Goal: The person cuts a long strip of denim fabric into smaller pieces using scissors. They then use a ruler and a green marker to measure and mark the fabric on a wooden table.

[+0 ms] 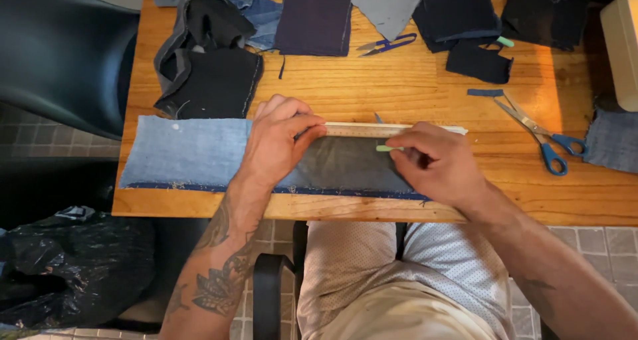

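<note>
denim strip: a long light-blue denim strip (193, 151) is laid flat along the near table (412, 87) edge, under both hands.
left hand: the left hand (279, 141) is pressed down on the ruler's left end, fingers curled together over it; nothing is clamped.
ruler: a pale ruler (392, 129) is laid along the strip's far edge, running right from the left fingertips.
right hand: the right hand (435, 161) is pinched shut on a small green chalk marker (385, 148), tip just below the ruler.
judgement: steady downward pressure is best kept on the ruler so it is not shifted; the marker is best held tight against the ruler edge.
beyond the grip: blue-handled scissors (541, 137) are seen to the right, dark fabric pieces (212, 81) further off.
</note>
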